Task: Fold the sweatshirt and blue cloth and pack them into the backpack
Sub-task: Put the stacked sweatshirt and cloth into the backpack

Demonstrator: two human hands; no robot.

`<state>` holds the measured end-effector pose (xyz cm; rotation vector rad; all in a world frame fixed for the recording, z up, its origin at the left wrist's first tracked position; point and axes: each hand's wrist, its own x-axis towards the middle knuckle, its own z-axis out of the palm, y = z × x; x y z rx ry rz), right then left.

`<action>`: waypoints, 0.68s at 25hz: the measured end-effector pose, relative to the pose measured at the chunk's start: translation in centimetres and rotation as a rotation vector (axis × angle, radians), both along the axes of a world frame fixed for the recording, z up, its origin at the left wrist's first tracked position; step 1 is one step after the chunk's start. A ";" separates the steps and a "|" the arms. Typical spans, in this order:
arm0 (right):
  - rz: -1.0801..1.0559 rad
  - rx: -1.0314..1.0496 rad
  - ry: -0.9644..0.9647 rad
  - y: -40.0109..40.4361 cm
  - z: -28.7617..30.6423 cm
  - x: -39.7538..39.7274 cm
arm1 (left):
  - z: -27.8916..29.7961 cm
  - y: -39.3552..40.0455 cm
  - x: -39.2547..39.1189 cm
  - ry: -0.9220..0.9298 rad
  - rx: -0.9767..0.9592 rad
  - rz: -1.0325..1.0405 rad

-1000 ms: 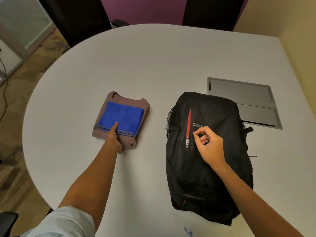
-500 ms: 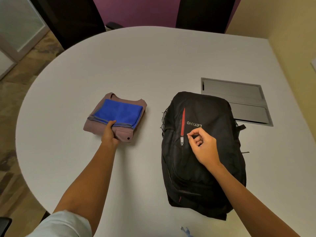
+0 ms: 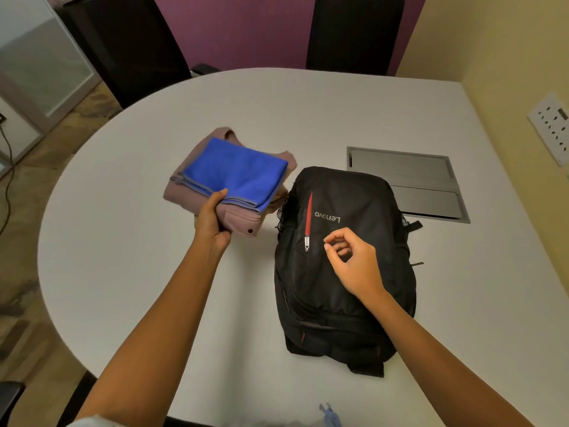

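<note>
On the white table (image 3: 129, 241), head view only: my left hand (image 3: 212, 223) is gripping the near edge of the folded stack, thumb on top of the blue cloth (image 3: 237, 174), fingers curled under the sweatshirt (image 3: 197, 195). The blue cloth is lying folded flat on the folded mauve sweatshirt, covering most of its top. The stack is looking tilted, its right side reaching close to the backpack's top left corner; can't tell whether they are touching. A dark snap button is showing on the sweatshirt's near corner.

My right hand (image 3: 354, 263) is hovering over the front of the black backpack (image 3: 345, 303), fingers curled loosely with thumb and forefinger close together, holding nothing I can see. It is sitting just right of the silver zipper pull (image 3: 306, 243) at the bottom of the red zipper strip (image 3: 308, 215), not touching it. The backpack is lying flat, front up, white logo reading upside down, zippers looking closed.

Behind the backpack a grey cable hatch (image 3: 409, 177) is sitting flush in the table. Two dark chairs (image 3: 354, 32) are standing at the far edge against a purple wall. A white socket plate (image 3: 551, 131) is showing on the yellow wall at right.
</note>
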<state>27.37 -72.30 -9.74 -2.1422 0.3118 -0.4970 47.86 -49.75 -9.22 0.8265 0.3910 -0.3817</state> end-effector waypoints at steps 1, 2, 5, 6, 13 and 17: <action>0.007 -0.017 -0.028 -0.1 0.5 -0.6 | 1.0 -1.1 -0.9 -0.038 -0.014 -0.024; 0.013 -0.039 -0.063 -0.2 1.1 -1.2 | 2.0 -2.1 -1.8 -0.071 -0.025 -0.052; 0.003 -0.117 -0.171 -1.2 3.7 -3.2 | 4.7 -4.8 -4.9 -0.189 0.079 -0.094; -0.005 -0.154 -0.201 -1.8 4.7 -4.1 | 5.4 -5.6 -6.0 -0.231 0.159 -0.076; 0.130 -0.620 -0.293 -5.5 8.0 -9.1 | 9.3 -9.8 -13.0 -0.410 0.299 -0.186; 0.138 -0.859 -0.261 -5.8 6.8 -11.9 | 9.9 -12.0 -17.3 -0.405 0.240 -0.427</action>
